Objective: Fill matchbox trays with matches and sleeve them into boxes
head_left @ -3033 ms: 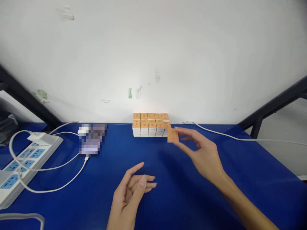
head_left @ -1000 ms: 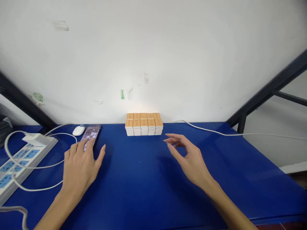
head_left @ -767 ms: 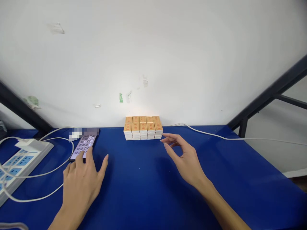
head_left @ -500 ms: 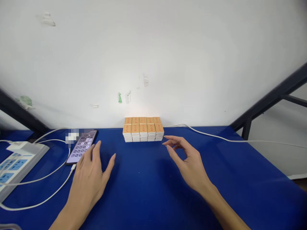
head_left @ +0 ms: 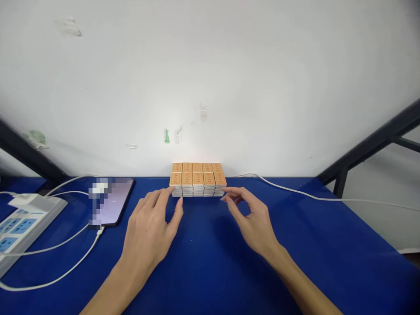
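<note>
A neat block of stacked matchboxes (head_left: 197, 179) stands against the wall at the back of the table, with orange tops, red characters and white sides. They lie in two rows, several layers high. My left hand (head_left: 151, 223) is at the block's front left corner, index fingertip at its side, thumb apart and just in front; the hand is open. At the front right corner is my right hand (head_left: 257, 218), fingers curved and thumb a little apart, nothing between them. Its index fingertip meets or nearly meets the block; which, I cannot tell.
A phone (head_left: 114, 203) lies at the left with a white charging cable (head_left: 78, 267) plugged in. Beside it is a power strip (head_left: 29, 227). Another white cable (head_left: 295, 188) runs along the back right of the blue table (head_left: 197, 271). Dark metal bars (head_left: 370, 153) slant at both sides.
My left hand has moved right, from beside the phone to the block's left corner. My right hand has hardly moved. The phone's screen has changed from a keypad to a plainer display.
</note>
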Demonstrator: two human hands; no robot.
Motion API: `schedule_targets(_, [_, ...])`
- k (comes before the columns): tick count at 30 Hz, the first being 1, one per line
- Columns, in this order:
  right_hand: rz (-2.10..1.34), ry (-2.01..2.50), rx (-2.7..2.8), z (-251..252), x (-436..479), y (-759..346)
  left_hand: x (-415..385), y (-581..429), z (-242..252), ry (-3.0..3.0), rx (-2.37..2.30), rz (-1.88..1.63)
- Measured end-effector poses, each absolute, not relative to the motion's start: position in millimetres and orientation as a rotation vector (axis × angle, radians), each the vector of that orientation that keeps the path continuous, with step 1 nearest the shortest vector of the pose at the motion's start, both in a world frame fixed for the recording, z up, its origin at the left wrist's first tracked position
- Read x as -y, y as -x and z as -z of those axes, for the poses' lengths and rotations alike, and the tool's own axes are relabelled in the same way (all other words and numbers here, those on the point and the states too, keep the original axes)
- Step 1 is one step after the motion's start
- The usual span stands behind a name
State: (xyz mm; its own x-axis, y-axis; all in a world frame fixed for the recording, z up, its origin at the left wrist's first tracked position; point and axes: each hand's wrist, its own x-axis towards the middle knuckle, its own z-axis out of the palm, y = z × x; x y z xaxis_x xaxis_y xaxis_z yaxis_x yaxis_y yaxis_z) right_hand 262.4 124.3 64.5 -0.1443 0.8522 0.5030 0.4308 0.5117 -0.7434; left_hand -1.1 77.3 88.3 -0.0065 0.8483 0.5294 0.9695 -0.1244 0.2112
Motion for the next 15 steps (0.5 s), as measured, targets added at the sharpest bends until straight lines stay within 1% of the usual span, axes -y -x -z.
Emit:
schedule_targets(3, [-0.515,1.063,1.788,-57.9,-123.5,-263.7,-69.5,3.4,-85.0,1.856,2.064,0.763])
schedule_targets(7, [-0.48,1.037,1.813,-54.6,-122.1,-266.4,-55.9,17.3,-67.7,1.598,2.267,0.59])
schedule_targets(11, [-0.448,1.008,1.834,-55.0,-119.1,-266.0,-48.3,30.7,-54.4,1.52,2.393,0.462])
schedule_targets(15, [-0.42,0.991,1.852,-54.9,-115.3,-264.7,-52.5,37.2,-51.3,1.532,2.43,0.45])
